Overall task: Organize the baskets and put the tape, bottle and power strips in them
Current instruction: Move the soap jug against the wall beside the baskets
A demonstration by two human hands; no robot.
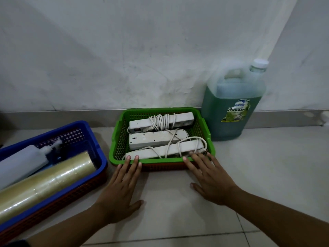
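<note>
green basket: plastic mesh, on the tiled floor close to the wall; appears nested in a red basket whose front edge shows beneath its near rim.
power strips: three white units lying side by side inside the green basket, cords wound loosely around and over them.
left hand: flat and spread, grasping nothing; fingertips rest on the near rim of the green basket at its left end, just touching the nearest strip.
right hand: flat and spread, grasping nothing; fingertips reach over the near rim at its right end, beside the end of the nearest strip.
blue basket: left of the green basket, just beside it, set at an angle; a dark red mesh basket shows beneath it.
tape: long clear yellowish roll lying lengthwise in the blue basket, its far end at the basket's right wall.
bottle: pale bottle lying on its side in the blue basket, next to the tape, nozzle toward the far wall.
dishwash jug: large, green liquid, white cap, upright on the floor against the wall, just right of the green basket, outside both baskets.
</note>
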